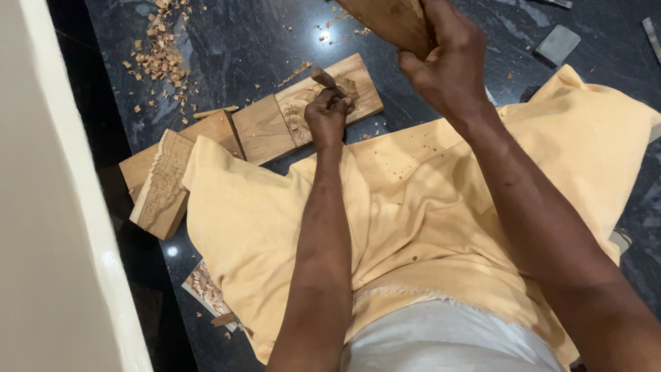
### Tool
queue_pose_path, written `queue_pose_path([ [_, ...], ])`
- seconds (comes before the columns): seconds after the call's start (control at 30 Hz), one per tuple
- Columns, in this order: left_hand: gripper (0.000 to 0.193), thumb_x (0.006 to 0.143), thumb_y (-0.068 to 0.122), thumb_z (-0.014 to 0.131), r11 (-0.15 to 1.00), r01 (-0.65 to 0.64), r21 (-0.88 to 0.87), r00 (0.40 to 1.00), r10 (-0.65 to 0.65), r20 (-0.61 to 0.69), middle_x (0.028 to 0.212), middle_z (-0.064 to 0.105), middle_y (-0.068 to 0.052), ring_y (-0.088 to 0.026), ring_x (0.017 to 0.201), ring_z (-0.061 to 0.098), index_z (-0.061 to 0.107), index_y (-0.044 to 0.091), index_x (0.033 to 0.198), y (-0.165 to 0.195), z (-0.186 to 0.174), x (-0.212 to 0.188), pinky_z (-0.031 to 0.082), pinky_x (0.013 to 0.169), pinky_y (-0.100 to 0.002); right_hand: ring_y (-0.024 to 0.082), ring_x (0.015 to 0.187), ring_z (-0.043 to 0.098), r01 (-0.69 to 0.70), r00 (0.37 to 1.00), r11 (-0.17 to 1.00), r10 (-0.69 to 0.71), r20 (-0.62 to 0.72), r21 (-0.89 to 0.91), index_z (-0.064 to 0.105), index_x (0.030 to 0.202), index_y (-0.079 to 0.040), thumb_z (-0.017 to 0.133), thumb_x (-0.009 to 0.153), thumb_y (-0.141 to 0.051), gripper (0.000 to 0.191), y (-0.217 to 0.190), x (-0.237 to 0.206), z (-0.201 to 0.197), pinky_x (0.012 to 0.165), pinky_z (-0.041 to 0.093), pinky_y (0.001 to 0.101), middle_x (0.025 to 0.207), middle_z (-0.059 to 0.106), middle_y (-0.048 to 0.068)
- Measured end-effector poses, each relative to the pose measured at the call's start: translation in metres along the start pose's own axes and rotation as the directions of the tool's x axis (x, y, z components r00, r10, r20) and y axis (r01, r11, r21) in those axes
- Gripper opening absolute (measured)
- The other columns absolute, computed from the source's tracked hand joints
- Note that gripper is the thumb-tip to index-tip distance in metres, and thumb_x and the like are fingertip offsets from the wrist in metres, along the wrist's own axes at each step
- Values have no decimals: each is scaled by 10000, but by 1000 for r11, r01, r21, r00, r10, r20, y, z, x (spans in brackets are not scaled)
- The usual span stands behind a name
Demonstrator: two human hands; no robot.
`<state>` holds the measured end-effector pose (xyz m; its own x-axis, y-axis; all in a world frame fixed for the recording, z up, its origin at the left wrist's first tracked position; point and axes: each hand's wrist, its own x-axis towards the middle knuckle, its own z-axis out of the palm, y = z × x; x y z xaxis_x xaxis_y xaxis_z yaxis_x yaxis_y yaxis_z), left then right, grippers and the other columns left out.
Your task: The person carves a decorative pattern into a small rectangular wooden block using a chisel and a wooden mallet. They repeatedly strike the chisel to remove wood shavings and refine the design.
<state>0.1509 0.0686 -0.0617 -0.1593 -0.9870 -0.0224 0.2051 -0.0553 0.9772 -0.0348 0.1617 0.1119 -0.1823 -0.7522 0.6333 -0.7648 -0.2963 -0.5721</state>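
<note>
Head view: the left hand [328, 110] is closed around a chisel [322, 77] set on the carved wooden plank [303, 114] beneath it. Above and to its right, the right hand [441, 58] grips a raised wooden mallet [385, 21].

Wood shavings [162, 58] left; dark floor [241, 34] beyond.

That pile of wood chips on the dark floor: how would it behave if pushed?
The wood chips look thin and loose, so probably very light and apt to scatter rather than slide together. The polished dark floor likely offers little friction.
</note>
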Motion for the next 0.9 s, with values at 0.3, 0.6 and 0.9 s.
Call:
queue_pose_path([
  [0.3,183,890,-136,639,949,-163,268,986,164,22,880,752,-91,-139,766,684,744,-39,1005,-3,3,-4,582,709,-277,268,786,657,433,874,767,-230,428,-474,631,1507,-188,808,819,-32,727,3,21,9,632,529,426,913,656,86],
  [0.6,173,890,-97,631,902,-197,385,980,193,49,876,768,-79,-120,798,710,729,5,990,9,10,-16,579,728,-289,302,847,601,342,937,895,-301,176,-288,535,1488,-97,718,808,11,712,2,7,8,697,499,424,1009,605,110],
  [0.9,157,864,-114,684,917,-171,361,985,164,50,874,765,-116,-169,790,718,750,-26,975,4,7,-4,574,707,-268,287,846,617,245,959,888,-161,235,-389,576,1531,-155,739,818,55,761,26,-33,0,722,507,431,955,610,89],
])
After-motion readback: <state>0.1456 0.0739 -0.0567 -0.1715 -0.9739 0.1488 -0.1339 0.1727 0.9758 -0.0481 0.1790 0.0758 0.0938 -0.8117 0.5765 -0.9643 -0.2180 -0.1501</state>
